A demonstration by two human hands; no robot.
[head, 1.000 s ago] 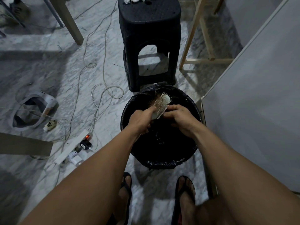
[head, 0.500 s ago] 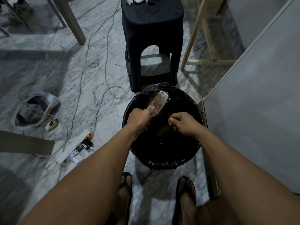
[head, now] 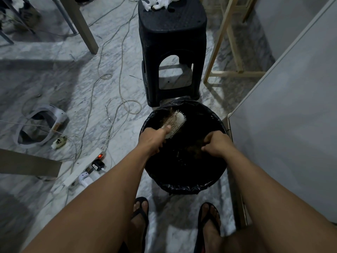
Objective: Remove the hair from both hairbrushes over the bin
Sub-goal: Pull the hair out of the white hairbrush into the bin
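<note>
The hairbrush (head: 175, 123) hangs over the far left rim of the bin (head: 184, 187), my left hand (head: 155, 138) wrapped around its handle. My right hand (head: 216, 144) pinches a clump of hair (head: 194, 149) over the bin's near right side. A black stool (head: 172, 50) stands just beyond.

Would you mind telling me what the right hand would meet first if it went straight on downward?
Probably the black bag lining the bin: the right hand, pinching a tuft of hair, is over its opening; depth is unclear.
</note>
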